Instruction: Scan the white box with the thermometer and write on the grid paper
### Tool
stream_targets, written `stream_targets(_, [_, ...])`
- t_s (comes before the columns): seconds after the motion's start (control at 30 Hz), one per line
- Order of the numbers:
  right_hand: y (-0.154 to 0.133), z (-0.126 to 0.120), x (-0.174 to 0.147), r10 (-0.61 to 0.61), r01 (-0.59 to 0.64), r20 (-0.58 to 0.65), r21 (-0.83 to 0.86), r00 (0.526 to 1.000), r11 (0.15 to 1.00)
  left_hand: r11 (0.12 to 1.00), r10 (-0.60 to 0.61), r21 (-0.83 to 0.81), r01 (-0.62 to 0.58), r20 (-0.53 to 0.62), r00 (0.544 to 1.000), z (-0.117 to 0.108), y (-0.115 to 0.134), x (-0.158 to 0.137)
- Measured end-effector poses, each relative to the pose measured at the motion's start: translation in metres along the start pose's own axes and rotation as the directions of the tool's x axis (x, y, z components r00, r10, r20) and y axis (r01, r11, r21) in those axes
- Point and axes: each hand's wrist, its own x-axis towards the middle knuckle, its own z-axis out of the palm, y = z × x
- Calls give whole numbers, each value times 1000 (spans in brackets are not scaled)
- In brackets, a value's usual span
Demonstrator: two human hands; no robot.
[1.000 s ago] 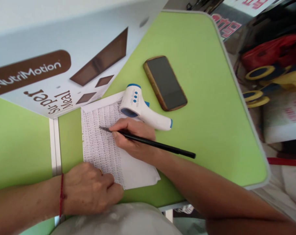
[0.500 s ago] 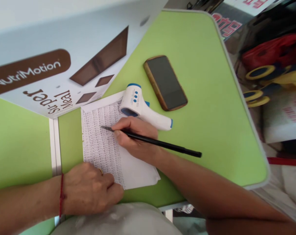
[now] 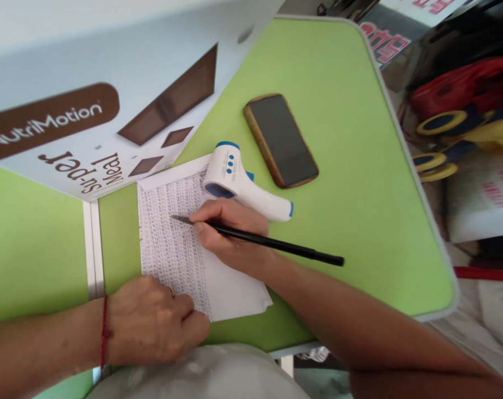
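A sheet of paper [image 3: 168, 249] covered with dense small writing lies on the green table [image 3: 351, 166]. My right hand [image 3: 230, 233] grips a long black pen [image 3: 276, 244], its tip touching the paper near the sheet's middle. My left hand [image 3: 151, 318], fingers curled, presses down on the paper's near corner; a red thread is around that wrist. A white and blue infrared thermometer [image 3: 238, 183] rests on the paper's far right corner, just beyond my right hand.
A dark phone [image 3: 281, 139] in a brown case lies face up behind the thermometer. A large white "NutriMotion" box [image 3: 89, 94] stands at the back left. Red, yellow and blue items [image 3: 459, 116] sit off the table's right edge.
My right hand and the pen shifted slightly to the right along the line of writing. The left hand has stayed put.
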Motion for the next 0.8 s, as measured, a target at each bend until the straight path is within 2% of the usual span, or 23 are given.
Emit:
stream_targets(0.23, [-1,-1,1,3,-4,-32,-23,999,1000,1000,-5,-1,5,-40,999,0,1,0])
stream_targets(0.67, [1,-2,-1,-16,17,3,-42,1000,999,1000,-1,6,1,0,1000,0,1,-1])
stream_targets(0.8, [-2,-2,1,33,-34,-40,-32,999,999,1000,9,2,-9,-15,1000,1,1,-1])
